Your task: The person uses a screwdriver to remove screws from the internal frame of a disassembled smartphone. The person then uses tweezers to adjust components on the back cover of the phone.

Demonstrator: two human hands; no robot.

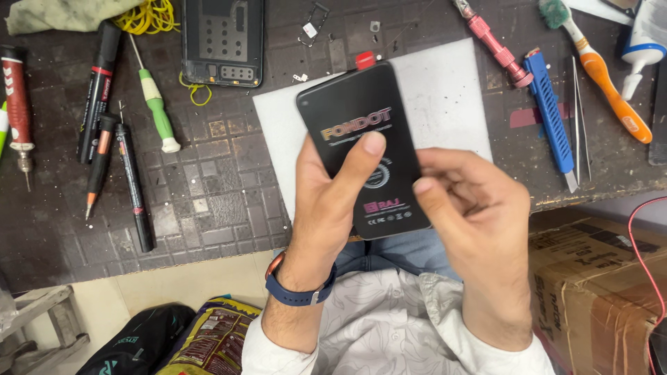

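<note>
- The left hand [326,201] grips a flat black phone-shaped slab [365,149]. Its thumb presses on the front, and the fingers wrap behind it.
- The right hand [472,215] also holds the slab. It pinches the slab's right edge, with the thumb on the front near the bottom corner.
- The slab sits between both hands, tilted, with its top end pointing away from the person. It is lifted above the counter [222,180].
- The slab is shiny black with colourful printing on the front.
- A blue watch [295,288] is on the left wrist.
- Just beyond the hands, under the slab, a white sheet [445,97] lies on the counter.
- Past the left hand, farther away, lies an open phone back shell [222,42].
- Off to the left of the left hand lies a green and white screwdriver [154,104]. Farther left are some black pens [114,149].
- Past the right hand, up and to the right, lie a pink tool [497,45] and a blue cutter knife [552,118]. Thin tweezers [580,125] lie just beside the knife.
- Farther right is an orange toothbrush [604,69].
- Close to the right hand, on its right side, is a brown cardboard box [597,292].
- Below the left arm lies a yellow packet [212,340].
</note>
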